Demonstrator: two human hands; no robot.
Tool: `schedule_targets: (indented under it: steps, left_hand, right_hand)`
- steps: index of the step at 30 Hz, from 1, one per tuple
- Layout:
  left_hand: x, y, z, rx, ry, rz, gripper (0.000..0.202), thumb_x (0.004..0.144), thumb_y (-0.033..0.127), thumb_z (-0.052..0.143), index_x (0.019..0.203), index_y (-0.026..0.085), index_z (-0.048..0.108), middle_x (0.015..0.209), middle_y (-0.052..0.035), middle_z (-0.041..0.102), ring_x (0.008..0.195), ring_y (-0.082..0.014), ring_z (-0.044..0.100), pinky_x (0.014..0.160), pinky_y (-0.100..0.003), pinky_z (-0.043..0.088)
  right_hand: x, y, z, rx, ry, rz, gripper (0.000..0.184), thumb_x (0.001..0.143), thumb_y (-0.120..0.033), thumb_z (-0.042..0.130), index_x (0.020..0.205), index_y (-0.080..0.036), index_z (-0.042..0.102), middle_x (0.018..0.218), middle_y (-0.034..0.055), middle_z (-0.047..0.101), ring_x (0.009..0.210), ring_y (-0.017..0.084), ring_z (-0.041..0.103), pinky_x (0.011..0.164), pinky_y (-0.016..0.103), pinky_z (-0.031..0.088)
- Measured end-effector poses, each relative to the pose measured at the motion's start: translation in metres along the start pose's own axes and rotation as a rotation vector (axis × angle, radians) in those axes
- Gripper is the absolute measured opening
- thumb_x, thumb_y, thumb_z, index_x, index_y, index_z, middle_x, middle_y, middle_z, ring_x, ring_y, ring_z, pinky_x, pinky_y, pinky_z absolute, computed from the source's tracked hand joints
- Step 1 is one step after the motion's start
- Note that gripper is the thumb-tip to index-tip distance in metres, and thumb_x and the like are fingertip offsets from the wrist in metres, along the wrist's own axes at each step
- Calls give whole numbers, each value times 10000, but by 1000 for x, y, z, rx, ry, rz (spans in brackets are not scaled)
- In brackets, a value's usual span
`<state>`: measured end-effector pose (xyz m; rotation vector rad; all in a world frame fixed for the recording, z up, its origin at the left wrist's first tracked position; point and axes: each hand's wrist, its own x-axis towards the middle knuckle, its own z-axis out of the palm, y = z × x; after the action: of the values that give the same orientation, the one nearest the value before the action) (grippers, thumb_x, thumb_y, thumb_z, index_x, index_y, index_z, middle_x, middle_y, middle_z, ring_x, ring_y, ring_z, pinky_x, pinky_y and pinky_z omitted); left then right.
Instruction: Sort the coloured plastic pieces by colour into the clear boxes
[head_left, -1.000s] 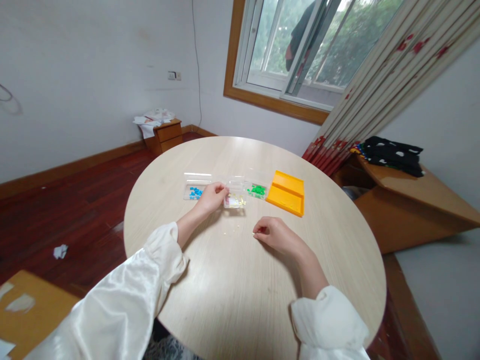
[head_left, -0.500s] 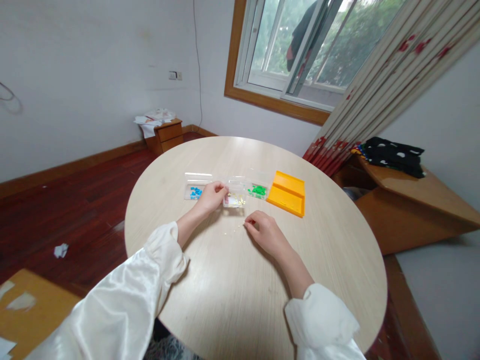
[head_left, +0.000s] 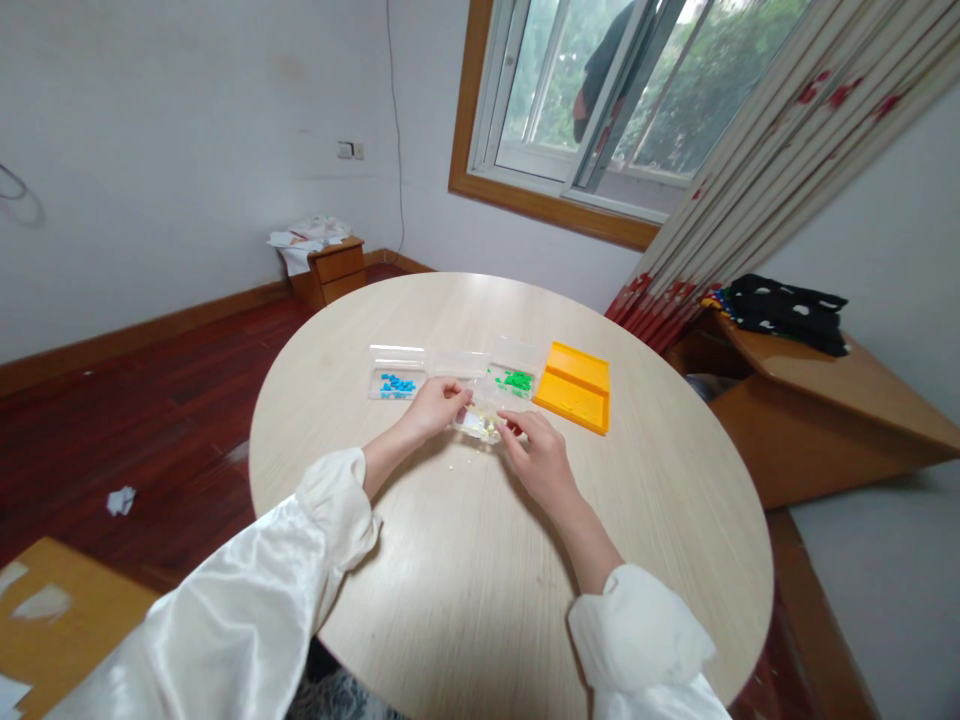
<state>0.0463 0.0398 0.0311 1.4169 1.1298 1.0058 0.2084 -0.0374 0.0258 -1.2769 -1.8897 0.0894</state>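
- A small clear box [head_left: 480, 421] holding yellow pieces is found on the tabletop [head_left: 465, 590], left of the orange tray [head_left: 577, 388] and a little nearer the person.
- The left hand [head_left: 433, 406] is recorded at the end of the clear box farther from the orange tray, with the fingers closed on it.
- The right hand [head_left: 540, 458] is recorded at the end nearer the orange tray. Thumb and forefinger appear pinched on the box's edge.
- The clear box appears tilted. Whether it is lifted off the tabletop cannot be told.
- A box of green pieces [head_left: 514, 379] is noted just left of the orange tray, and a box of blue pieces [head_left: 396, 381] well to the left of it.
- A few loose pieces [head_left: 453, 464] are seen on the tabletop, left of the orange tray and on the person's side of the clear box.
- Judgement: the clear box is best kept level and held by its two ends, since a tilt could let more pieces slip out. A light, even grip from both sides is advised, because the thin walls are likely to flex.
- Compared with half a second ago, the right hand has been brought up from beside the loose pieces to the clear box. A second ago it lay still farther back toward the person.
- The left hand has stayed on the clear box, which has been drawn slightly toward the person and tipped.
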Motion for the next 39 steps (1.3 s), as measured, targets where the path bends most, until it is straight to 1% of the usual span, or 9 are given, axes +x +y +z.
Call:
schedule_targets:
  steps: [3, 7, 13, 18, 21, 25, 28, 32, 39]
  left_hand:
    - [1, -3, 2, -21, 8, -12, 156, 706, 188, 555, 560, 134, 548, 493, 22, 547, 470, -93, 494, 505, -207, 383]
    - [1, -6, 3, -47, 6, -26, 165, 714, 197, 565, 564, 129, 550, 505, 11, 564, 484, -93, 506, 502, -203, 403]
    - [4, -11, -1, -70, -62, -31, 105, 713, 215, 606, 684, 114, 606, 596, -13, 610, 534, -96, 540, 534, -214, 441]
    - [3, -7, -11, 186, -76, 84, 99, 669, 218, 621, 653, 121, 617, 562, -6, 586, 494, -92, 497, 474, -195, 370]
    - [-2, 1, -17, 346, -191, 128, 65, 632, 188, 623, 602, 130, 629, 526, 2, 573, 473, -92, 468, 465, -198, 319]
    - [-9, 10, -22, 459, -404, 137, 65, 610, 141, 605, 573, 146, 659, 510, 1, 584, 487, -103, 477, 481, -207, 314]
    - [-13, 13, -22, 497, -524, 134, 56, 595, 144, 626, 593, 154, 682, 507, 2, 592, 481, -109, 477, 474, -210, 308]
    - [-17, 13, -21, 525, -587, 139, 23, 580, 163, 656, 566, 162, 674, 491, 2, 595, 461, -116, 476, 464, -220, 304]
    - [-22, 9, -13, 620, -631, 194, 79, 566, 153, 693, 516, 176, 636, 428, 43, 521, 426, -94, 419, 460, -221, 266]
  right_hand:
    - [0, 1, -1, -16, -66, -44, 147, 843, -257, 556, 932, -195, 655, 757, 54, 644, 727, 190, 560, 700, 326, 457]
    - [0, 0, -3, -76, -134, -83, 82, 827, -221, 573, 786, -196, 640, 731, 48, 625, 739, 190, 542, 698, 315, 438]
    - [0, 6, -9, -170, -152, -19, 103, 819, -192, 558, 723, -196, 596, 710, 40, 597, 719, 189, 526, 674, 306, 416]
    - [0, 13, -14, -215, -190, 71, 106, 793, -180, 560, 691, -194, 585, 714, 37, 612, 705, 185, 538, 657, 298, 410]
    - [0, 15, -16, -246, -219, 78, 111, 784, -181, 569, 675, -195, 588, 701, 32, 615, 686, 173, 540, 637, 284, 402]
    - [-1, 17, -17, -279, -270, 107, 102, 758, -179, 608, 656, -193, 605, 673, 32, 613, 655, 169, 533, 604, 276, 390]
    - [-1, 18, -17, -265, -264, 114, 35, 759, -187, 620, 737, -192, 647, 687, 29, 614, 659, 171, 540, 617, 285, 401]
    - [-1, 13, -14, -189, -275, 30, 67, 790, -178, 614, 819, -199, 671, 770, 39, 625, 755, 183, 562, 702, 314, 431]
    - [-4, 2, 4, -142, -442, -100, 146, 800, -124, 631, 899, -194, 711, 792, 55, 600, 803, 186, 549, 718, 310, 429]
